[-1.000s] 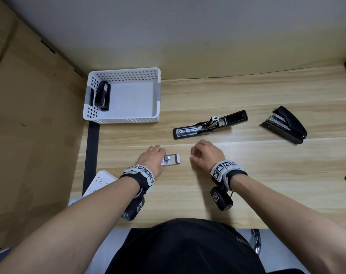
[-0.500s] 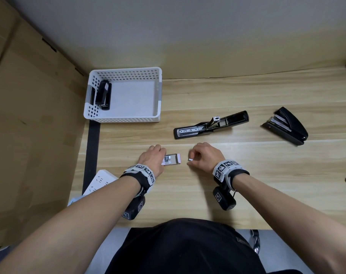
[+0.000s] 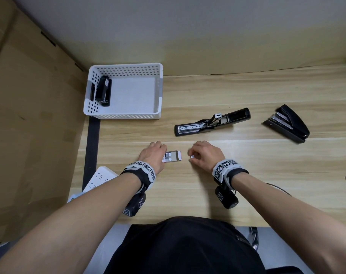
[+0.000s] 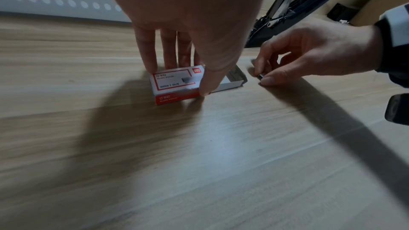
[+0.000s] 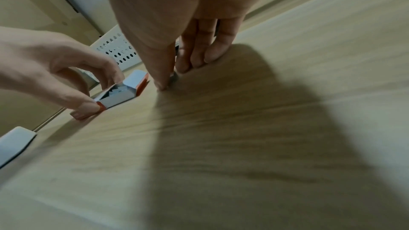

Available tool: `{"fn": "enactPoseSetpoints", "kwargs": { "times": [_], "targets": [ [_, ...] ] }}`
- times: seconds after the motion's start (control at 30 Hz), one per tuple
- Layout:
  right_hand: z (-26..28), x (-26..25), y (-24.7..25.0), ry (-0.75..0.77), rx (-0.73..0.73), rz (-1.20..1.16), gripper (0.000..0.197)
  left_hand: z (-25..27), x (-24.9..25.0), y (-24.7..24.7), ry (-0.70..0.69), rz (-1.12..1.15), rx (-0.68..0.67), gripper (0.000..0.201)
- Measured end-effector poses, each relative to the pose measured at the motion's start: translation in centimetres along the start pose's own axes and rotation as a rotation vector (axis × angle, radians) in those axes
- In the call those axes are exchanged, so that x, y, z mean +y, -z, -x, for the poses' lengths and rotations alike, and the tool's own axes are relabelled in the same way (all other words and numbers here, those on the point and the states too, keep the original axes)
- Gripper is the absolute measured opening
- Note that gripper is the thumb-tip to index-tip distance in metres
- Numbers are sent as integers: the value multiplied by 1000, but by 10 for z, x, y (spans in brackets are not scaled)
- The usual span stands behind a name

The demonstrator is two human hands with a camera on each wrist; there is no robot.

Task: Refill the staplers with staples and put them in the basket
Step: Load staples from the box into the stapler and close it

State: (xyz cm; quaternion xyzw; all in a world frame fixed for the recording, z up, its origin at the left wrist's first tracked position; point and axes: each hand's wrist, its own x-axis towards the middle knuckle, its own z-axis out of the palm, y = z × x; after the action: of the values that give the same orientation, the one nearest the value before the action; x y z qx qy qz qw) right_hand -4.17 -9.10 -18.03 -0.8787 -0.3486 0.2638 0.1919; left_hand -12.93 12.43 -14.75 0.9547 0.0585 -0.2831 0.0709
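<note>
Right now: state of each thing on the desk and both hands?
Staple box: drawer slid open, held by left hand.
Staple strip: pinched by right hand, at the desk.
Long stapler: opened flat, unloaded.
Stapler on the right: closed, on the desk.
Stapler in basket: closed, already placed.
Basket: holds one stapler.

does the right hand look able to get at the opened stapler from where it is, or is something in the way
Probably yes. The opened stapler lies flat on the table just beyond the right hand, with bare wood between them. That hand already pinches a staple strip, so it is not free to grasp.
</note>
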Motion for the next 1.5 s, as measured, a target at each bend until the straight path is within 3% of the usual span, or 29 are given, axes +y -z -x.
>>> {"fn": "enactPoseSetpoints", "kwargs": {
  "times": [0.17,0.4,0.5,0.63,0.8,1.07,1.5],
  "targets": [
    [1,3,1,-6,-12,-47,26,1,0,2,-7,1,-4,34],
    [-4,3,12,11,-22,-42,10,-2,-1,8,-3,-1,-15,32],
    [-8,-4,24,61,37,-30,15,-6,-5,13,-18,-1,-44,30],
    [-30,-15,50,141,134,20,13,-19,-11,28,-51,-10,-129,43],
    [-63,-27,71,132,194,48,13,-43,-19,45,-34,80,-86,38],
    [-81,-31,57,-6,105,37,19,-59,-24,49,-57,144,-56,33],
    [-78,-25,56,55,111,20,14,-54,-26,47,-42,161,-45,26]
  ]
}}
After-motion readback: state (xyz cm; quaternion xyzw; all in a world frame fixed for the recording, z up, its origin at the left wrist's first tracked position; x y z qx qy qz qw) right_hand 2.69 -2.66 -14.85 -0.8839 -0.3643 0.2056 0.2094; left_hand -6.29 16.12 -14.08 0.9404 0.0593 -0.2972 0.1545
